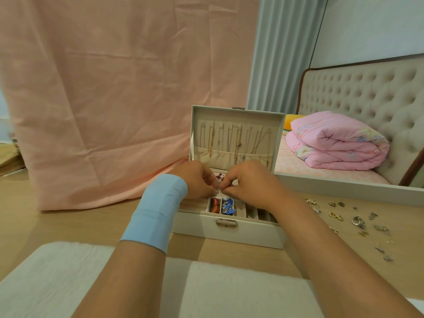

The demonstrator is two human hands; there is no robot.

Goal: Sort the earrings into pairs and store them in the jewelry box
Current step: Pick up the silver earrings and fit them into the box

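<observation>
Earring, small and silvery, is pinched between the curled fingertips of the left hand and the right hand, which meet above the open jewelry box near the middle of the table. The box's front compartments hold red pieces and blue pieces, and necklaces hang in its raised lid. Loose earrings lie scattered toward the table's right edge, well apart from the box. A pink cloth drapes behind.

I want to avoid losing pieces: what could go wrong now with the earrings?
The small silver earring pinched between left hand and right hand over the jewelry box may slip into a wrong compartment. The right forearm passes near the loose earrings on the table and may scatter them.
</observation>
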